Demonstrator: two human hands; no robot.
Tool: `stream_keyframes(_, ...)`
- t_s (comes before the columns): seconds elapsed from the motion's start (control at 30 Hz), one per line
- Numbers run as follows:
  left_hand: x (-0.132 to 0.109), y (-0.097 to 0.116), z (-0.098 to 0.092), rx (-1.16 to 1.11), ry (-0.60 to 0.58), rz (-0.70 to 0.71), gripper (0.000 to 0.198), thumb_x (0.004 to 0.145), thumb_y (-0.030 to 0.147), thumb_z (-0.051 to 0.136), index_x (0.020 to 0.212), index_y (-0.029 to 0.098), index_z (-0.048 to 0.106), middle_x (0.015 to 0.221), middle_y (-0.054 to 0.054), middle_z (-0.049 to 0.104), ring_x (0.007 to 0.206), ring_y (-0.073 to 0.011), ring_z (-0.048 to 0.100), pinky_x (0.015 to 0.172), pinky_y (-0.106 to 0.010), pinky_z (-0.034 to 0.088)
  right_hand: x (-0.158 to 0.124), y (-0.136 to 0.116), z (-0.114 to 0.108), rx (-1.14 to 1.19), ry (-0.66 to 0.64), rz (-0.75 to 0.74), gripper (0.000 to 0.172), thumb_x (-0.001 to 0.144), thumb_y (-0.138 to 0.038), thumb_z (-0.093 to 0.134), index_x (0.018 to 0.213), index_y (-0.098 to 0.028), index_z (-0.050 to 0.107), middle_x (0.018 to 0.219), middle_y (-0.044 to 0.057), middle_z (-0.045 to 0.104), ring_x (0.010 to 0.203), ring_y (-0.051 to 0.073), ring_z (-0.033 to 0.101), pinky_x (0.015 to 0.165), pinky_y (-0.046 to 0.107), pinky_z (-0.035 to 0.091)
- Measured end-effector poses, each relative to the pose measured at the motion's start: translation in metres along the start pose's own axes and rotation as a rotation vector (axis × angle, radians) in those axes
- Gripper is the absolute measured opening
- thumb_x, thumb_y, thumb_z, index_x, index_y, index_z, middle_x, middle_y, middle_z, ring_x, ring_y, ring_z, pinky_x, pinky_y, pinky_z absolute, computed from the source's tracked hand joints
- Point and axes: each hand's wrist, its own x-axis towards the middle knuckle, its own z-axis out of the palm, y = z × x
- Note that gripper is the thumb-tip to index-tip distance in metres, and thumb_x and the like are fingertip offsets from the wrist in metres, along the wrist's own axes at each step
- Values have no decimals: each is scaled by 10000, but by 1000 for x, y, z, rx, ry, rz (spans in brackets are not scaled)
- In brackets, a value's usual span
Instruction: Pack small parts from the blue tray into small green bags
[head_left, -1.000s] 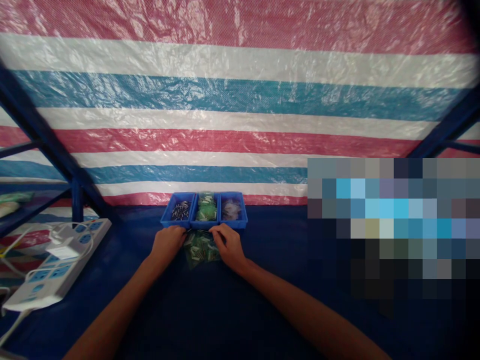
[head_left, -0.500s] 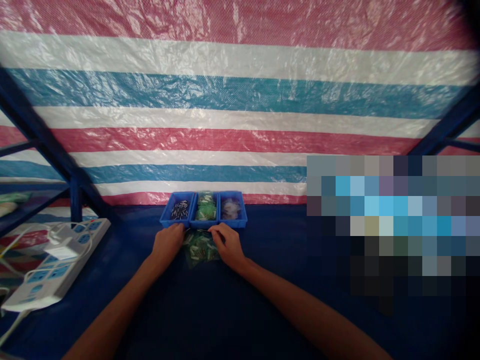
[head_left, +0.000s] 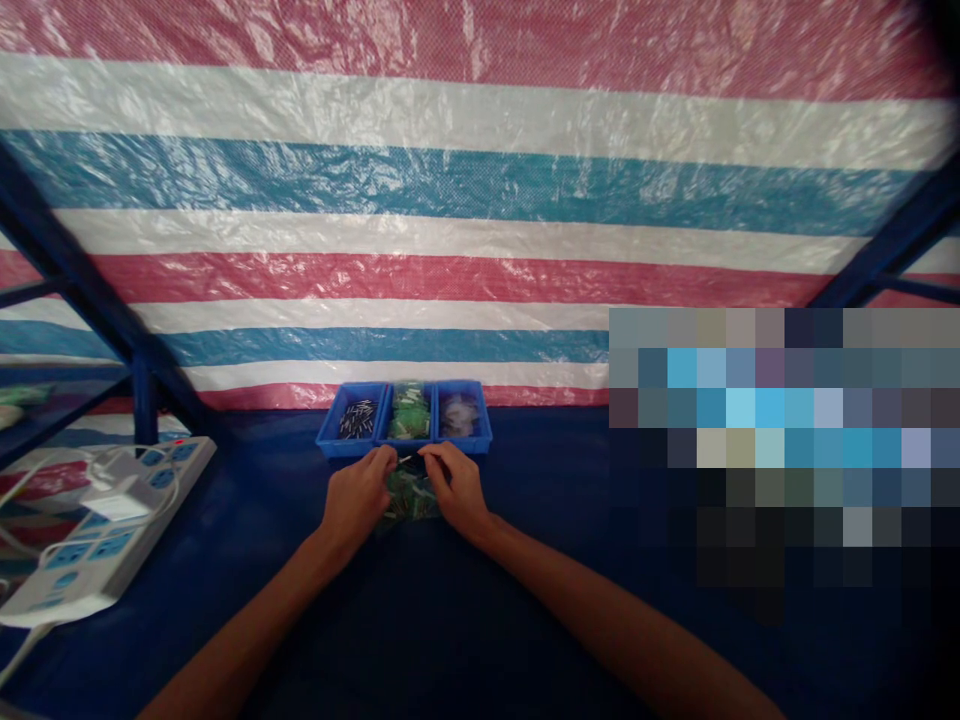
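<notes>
My left hand (head_left: 358, 492) is closed in a pinch at the front of the blue bins. A small thin light-coloured piece (head_left: 405, 459) shows at its fingertips. Facing it, my right hand (head_left: 456, 488) pinches with thumb and forefinger; what it holds is too small to make out. Under and between both hands lies a greenish see-through plastic bag (head_left: 411, 498) with small pieces in or on it. Just beyond are three blue bins: the left bin (head_left: 339, 446) has black-and-silver pin-like parts, the middle bin (head_left: 405, 445) green and whitish pieces, the right bin (head_left: 474, 443) clear plastic bits.
A white power strip (head_left: 124, 550) with plugs and cables lies at the left on the dark blue tabletop (head_left: 540, 470). Striped plastic sheeting (head_left: 465, 240) hangs behind, between blue frame bars (head_left: 142, 400). A blurred-out patch hides the right side.
My left hand has moved right and closer to my right hand, and the thin piece now shows between them. My right hand has hardly moved. The view has shifted slightly.
</notes>
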Motion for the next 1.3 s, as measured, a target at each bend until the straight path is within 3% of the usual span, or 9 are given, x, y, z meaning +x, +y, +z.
stream_keyframes(0.1, -1, 0, 11, -228, 136, 124, 199, 926, 235, 364, 918, 201, 559, 888, -33, 659, 780, -150, 629, 677, -230, 441, 0, 1, 1, -12, 20, 7, 218, 901, -218, 446, 1021, -178, 624, 842, 49, 624, 739, 155, 574, 694, 262, 437)
stream_keyframes(0.2, 0, -3, 19, -392, 244, 187, 226, 929, 282, 379, 912, 193, 587, 870, -37, 662, 794, -140, 623, 742, -233, 460, 1, 3, 1, -26, -5, -14, 190, 893, -228, 466, 948, -187, 642, 801, 40, 613, 718, 151, 568, 675, 256, 436)
stream_keyframes(0.4, 0, -3, 17, -523, 334, 94, 222, 906, 308, 440, 867, 178, 616, 847, -45, 679, 771, -144, 624, 732, -233, 483, 0, 3, 2, -22, -21, -16, 169, 891, -252, 487, 913, -184, 641, 788, 34, 611, 677, 138, 557, 640, 246, 432)
stream_keyframes(0.77, -1, -1, 14, -637, 382, 58, 217, 876, 330, 515, 940, 184, 661, 942, -43, 701, 822, -153, 646, 754, -255, 509, 1, -1, -1, 7, -14, -15, 206, 916, -282, 455, 861, -189, 631, 774, 37, 598, 711, 150, 547, 665, 258, 420)
stream_keyframes(0.9, -1, -1, 15, -626, 380, 29, 209, 875, 320, 518, 883, 184, 677, 890, -28, 708, 819, -151, 648, 759, -250, 502, 1, 1, -1, 4, -23, -29, 244, 920, -284, 448, 782, -184, 623, 741, 30, 575, 715, 149, 542, 679, 261, 418)
stream_keyframes(1.1, 0, -2, 19, -607, 369, -46, 230, 864, 357, 526, 867, 184, 678, 839, -16, 702, 743, -143, 639, 724, -235, 487, -1, 5, 1, 26, -27, 9, 181, 895, -302, 498, 931, -175, 622, 754, 20, 566, 645, 129, 524, 630, 243, 417)
stream_keyframes(1.3, 0, -2, 17, -618, 312, -88, 249, 871, 356, 511, 841, 173, 676, 726, -3, 681, 626, -123, 606, 648, -213, 464, -2, 6, 2, 32, -40, -16, 163, 898, -285, 497, 893, -174, 617, 749, 19, 558, 659, 129, 516, 637, 241, 408)
